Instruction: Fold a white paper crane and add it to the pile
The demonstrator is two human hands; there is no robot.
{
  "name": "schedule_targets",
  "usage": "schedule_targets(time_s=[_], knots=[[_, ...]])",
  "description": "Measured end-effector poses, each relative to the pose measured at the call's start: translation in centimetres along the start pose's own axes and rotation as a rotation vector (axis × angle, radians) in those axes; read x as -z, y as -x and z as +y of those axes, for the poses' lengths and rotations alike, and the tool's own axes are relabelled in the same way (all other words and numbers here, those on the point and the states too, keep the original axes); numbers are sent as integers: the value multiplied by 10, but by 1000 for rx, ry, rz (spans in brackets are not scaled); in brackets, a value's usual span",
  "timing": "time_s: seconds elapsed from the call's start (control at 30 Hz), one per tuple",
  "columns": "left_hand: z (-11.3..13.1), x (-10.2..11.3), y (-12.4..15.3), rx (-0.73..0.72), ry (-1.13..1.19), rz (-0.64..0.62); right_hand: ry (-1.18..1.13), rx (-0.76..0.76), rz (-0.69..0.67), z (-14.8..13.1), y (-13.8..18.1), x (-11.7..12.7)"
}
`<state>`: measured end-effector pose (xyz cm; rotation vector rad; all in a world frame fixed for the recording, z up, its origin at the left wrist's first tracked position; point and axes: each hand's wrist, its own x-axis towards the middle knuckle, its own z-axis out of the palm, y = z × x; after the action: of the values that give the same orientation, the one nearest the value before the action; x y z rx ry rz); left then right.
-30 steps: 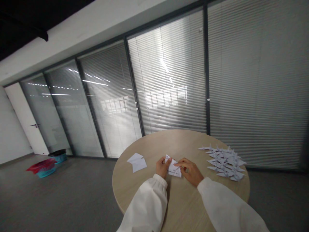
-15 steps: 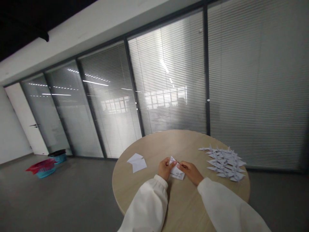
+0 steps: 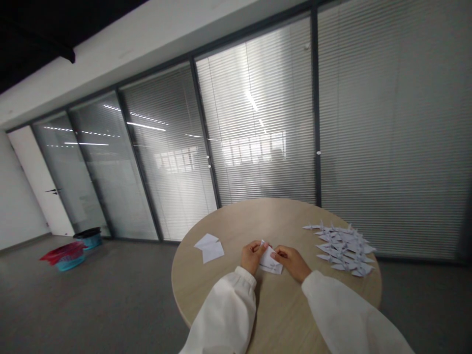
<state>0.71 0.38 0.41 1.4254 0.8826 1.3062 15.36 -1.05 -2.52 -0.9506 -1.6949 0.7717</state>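
Observation:
Between my hands is a small folded sheet of white paper [image 3: 271,265] with some dark printing along its lower edge. My left hand [image 3: 252,256] pinches its upper left side, thumb on top. On the upper right edge, my right hand [image 3: 291,260] grips the paper between thumb and fingers. The fingertips behind the paper are hidden. To the left, loose white paper sheets [image 3: 211,248] lie on the round wooden table [image 3: 236,221]. Several folded white paper cranes [image 3: 344,248] sit in close rows at the table's right side.
On the floor at far left stand a blue basket with a red bag liner [image 3: 66,256] and another with a black liner [image 3: 88,238]. A glass partition with blinds [image 3: 258,113] rises behind the table. A white door [image 3: 40,182] is at far left.
My left thumb has shifted slightly up along the paper, and more of the paper's face shows between my hands. Everything else stays in place.

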Motion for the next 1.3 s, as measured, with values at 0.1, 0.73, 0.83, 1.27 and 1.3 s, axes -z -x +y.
schedule_targets(time_s=[0.1, 0.73, 0.83, 1.27, 1.3], knots=[[0, 0, 1, 12, 18, -25, -5, 1, 0, 2, 0, 0], [-5, 2, -4, -25, -49, 27, -130, -36, -21, -3, 1, 0], [-5, 1, -3, -23, -50, 32, -131, -29, -38, -1, 1, 0], [-9, 4, -2, -115, -103, 28, -95, -24, -84, -3, 3, -2], [-10, 4, -2, -115, -96, 33, -96, -25, -87, -2, 3, -3]])
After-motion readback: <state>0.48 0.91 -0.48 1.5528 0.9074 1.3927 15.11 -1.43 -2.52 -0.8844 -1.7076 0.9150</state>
